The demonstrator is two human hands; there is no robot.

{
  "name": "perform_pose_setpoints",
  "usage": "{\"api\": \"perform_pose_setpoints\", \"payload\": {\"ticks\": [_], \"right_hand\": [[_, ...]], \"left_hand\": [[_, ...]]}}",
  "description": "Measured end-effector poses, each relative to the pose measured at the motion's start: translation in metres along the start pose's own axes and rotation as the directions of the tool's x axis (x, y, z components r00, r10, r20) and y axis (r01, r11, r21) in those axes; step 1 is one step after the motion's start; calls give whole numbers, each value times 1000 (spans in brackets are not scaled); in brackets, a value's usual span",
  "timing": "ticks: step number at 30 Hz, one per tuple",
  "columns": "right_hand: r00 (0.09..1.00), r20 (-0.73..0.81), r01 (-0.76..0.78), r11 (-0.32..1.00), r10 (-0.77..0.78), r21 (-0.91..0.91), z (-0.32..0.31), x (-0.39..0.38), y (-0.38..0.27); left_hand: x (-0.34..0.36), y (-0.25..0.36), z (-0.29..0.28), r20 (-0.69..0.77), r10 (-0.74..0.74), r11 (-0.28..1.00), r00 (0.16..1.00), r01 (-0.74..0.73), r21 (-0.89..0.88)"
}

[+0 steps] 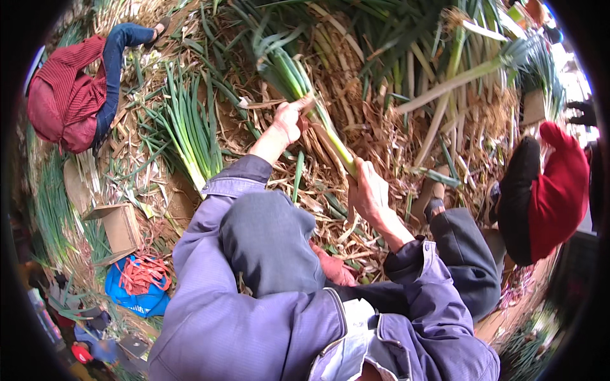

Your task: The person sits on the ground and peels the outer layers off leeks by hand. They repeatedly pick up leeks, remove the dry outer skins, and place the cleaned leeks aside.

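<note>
A long green onion (329, 132) lies diagonally between my hands, leafy top toward the upper left and pale stem toward the lower right. My left hand (290, 119) is closed on it just below the green leaves. My right hand (368, 190) is closed around the lower end, with strips of dry, pale skin hanging beside it. Under and around the onion is a thick litter of dry husks (330, 222). A bundle of trimmed green onions (187, 133) lies left of my hands, and a large heap of onions (445, 82) is at the upper right.
A person in red (67, 95) is bent over at the upper left. Another person in red and black (549, 197) is at the right. A cardboard box (117, 228) and a blue bag with red strips (136, 286) lie at the lower left.
</note>
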State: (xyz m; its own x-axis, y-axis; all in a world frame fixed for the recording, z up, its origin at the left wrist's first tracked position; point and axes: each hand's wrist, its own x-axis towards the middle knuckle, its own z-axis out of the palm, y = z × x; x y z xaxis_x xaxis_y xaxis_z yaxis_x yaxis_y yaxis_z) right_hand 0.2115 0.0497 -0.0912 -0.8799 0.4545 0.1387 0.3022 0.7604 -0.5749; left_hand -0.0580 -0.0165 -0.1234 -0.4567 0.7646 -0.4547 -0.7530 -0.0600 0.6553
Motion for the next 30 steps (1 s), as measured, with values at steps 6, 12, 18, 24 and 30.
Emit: {"api": "perform_pose_setpoints", "payload": {"ticks": [6, 12, 18, 24, 30], "right_hand": [[985, 74, -174, 890, 158, 422, -47, 20, -14], [969, -242, 128, 758, 41, 639, -64, 73, -53], [873, -480, 259, 919, -91, 297, -61, 66, -55], [934, -186, 320, 946, -306, 49, -3, -14, -5], [852, 504, -52, 980, 143, -190, 49, -140, 135]], "left_hand": [[-58, 25, 79, 256, -103, 995, 961, 98, 33], [-100, 80, 136, 197, 96, 912, 976, -165, 375], [-120, 90, 154, 208, 221, 871, 953, -289, 397], [-116, 103, 136, 140, 338, 869, 931, -366, 334], [-94, 143, 131, 24, 562, 750, 827, -522, 405]]}}
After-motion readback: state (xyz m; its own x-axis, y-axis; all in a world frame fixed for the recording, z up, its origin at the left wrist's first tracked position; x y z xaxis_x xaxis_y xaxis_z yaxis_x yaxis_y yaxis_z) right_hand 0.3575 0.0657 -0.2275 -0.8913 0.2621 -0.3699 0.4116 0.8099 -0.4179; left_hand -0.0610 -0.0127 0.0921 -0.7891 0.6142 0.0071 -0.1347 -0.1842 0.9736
